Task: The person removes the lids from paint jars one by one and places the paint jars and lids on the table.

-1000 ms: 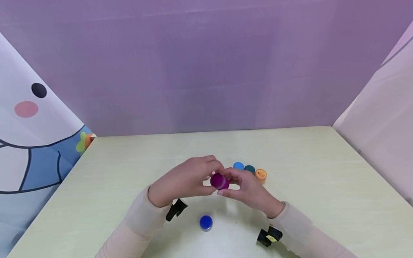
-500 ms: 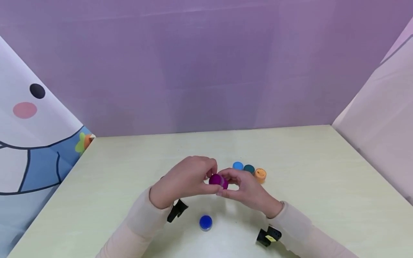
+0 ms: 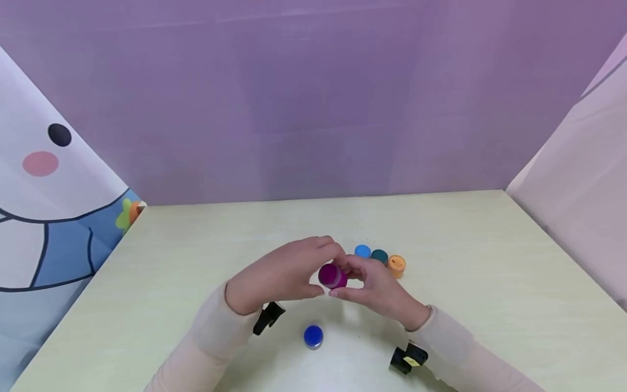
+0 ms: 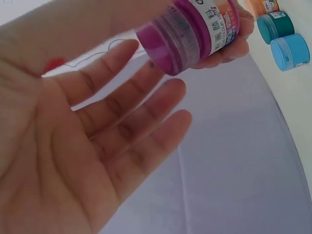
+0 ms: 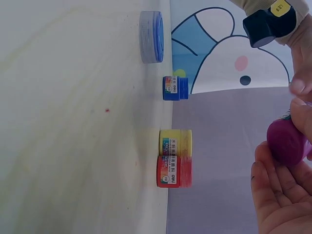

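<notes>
A small purple paint jar (image 3: 332,276) with a printed label is held up above the table, tilted on its side. My right hand (image 3: 379,286) grips it between thumb and fingers. In the left wrist view the lid end of the jar (image 4: 195,34) points toward my left hand (image 4: 112,136), whose fingers are spread and loosely extended. From the head, my left hand (image 3: 289,270) arches around the lid end, thumb apart from it. The right wrist view shows the purple jar's round end (image 5: 287,142) beside the fingers.
A clear pot with a blue lid (image 3: 313,336) stands near the front. Light blue (image 3: 362,251), dark green (image 3: 379,256) and orange jars (image 3: 396,265) stand behind my right hand. Blue (image 5: 174,88), yellow (image 5: 174,142) and red jars (image 5: 174,171) show in the right wrist view.
Half a second ago my left fingers and thumb were closed in on the lid end; now they have opened away from it. The right hand keeps its grip in about the same place.
</notes>
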`<state>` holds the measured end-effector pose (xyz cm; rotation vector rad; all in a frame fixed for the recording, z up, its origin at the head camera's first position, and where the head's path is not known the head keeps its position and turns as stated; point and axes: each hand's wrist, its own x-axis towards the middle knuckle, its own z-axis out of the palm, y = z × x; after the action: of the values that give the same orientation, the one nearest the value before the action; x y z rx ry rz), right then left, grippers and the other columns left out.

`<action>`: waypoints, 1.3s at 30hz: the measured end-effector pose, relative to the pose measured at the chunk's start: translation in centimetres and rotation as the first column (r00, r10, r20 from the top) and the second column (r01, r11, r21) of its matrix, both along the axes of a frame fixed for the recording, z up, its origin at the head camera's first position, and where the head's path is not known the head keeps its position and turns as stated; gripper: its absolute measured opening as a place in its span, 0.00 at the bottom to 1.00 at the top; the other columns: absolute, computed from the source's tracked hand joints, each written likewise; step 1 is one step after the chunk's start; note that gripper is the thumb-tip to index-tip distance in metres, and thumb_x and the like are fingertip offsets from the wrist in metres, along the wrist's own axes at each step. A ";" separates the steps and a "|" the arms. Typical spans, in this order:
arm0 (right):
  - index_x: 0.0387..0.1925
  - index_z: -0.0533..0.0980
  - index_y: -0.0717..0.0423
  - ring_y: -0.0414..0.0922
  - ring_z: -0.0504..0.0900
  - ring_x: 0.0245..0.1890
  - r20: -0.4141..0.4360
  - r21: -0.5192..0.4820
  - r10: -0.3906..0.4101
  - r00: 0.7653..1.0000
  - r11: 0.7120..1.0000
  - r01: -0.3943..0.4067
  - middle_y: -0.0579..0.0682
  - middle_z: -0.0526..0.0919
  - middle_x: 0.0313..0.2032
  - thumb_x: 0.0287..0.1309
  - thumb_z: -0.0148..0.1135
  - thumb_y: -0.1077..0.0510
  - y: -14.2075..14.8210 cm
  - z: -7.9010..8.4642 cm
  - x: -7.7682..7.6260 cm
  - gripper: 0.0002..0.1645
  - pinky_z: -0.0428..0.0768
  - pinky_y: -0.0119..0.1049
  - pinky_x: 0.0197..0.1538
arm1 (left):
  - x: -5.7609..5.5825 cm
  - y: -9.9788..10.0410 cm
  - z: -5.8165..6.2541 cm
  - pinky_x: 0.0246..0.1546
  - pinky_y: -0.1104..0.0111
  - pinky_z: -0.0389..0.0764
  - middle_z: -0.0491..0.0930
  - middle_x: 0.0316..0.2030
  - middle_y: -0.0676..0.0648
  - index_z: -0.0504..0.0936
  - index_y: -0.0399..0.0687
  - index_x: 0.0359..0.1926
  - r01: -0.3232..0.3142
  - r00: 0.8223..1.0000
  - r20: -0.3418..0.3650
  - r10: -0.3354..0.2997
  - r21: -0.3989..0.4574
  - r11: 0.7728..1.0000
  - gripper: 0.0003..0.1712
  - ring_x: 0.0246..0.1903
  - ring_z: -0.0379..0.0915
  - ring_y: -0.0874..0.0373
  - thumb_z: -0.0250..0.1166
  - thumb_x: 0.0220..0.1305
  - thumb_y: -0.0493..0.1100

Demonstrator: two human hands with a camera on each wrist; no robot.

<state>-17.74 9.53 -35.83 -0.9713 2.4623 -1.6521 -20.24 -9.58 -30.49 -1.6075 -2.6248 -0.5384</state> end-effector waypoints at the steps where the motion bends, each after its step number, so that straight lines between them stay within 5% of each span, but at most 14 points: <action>1: 0.45 0.72 0.65 0.43 0.78 0.37 -0.003 -0.003 0.001 1.000 1.000 -0.001 0.53 0.79 0.40 0.45 0.66 0.67 0.0 -0.1 0.0 0.22 0.77 0.38 0.44 | 0.0 0.1 0.0 0.39 0.78 0.69 0.71 0.38 0.54 0.72 0.46 0.44 0.014 1.000 -0.009 -0.014 0.006 1.000 0.24 0.38 0.67 0.64 0.68 0.44 0.29; 12: 0.41 0.73 0.63 0.43 0.78 0.37 0.018 -0.012 0.010 1.000 1.000 -0.010 0.52 0.79 0.39 0.45 0.67 0.67 0.2 0.0 0.0 0.19 0.76 0.40 0.45 | 0.1 0.3 0.1 0.37 0.79 0.70 0.72 0.36 0.54 0.75 0.48 0.39 0.032 0.999 -0.026 -0.032 0.018 0.999 0.23 0.36 0.68 0.64 0.62 0.44 0.22; 30: 0.44 0.73 0.63 0.44 0.78 0.38 0.032 0.019 -0.001 0.999 1.000 0.000 0.52 0.79 0.41 0.45 0.67 0.66 0.5 0.1 0.2 0.21 0.76 0.36 0.45 | 0.2 0.4 0.2 0.33 0.79 0.70 0.71 0.33 0.55 0.75 0.49 0.40 0.004 1.000 -0.017 -0.005 -0.017 1.000 0.17 0.31 0.67 0.65 0.68 0.47 0.33; 39: 0.46 0.72 0.64 0.44 0.78 0.38 0.017 0.021 -0.001 1.000 1.000 0.000 0.53 0.79 0.41 0.46 0.66 0.66 0.4 0.2 0.2 0.22 0.76 0.37 0.45 | 0.2 0.3 0.3 0.30 0.77 0.70 0.71 0.32 0.56 0.75 0.49 0.39 -0.068 0.998 0.001 0.068 -0.034 0.997 0.15 0.28 0.66 0.63 0.68 0.48 0.39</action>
<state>-17.51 9.93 -35.66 -0.9499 2.4639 -1.6245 -20.02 -9.25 -30.22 -1.5202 -2.6929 -0.4957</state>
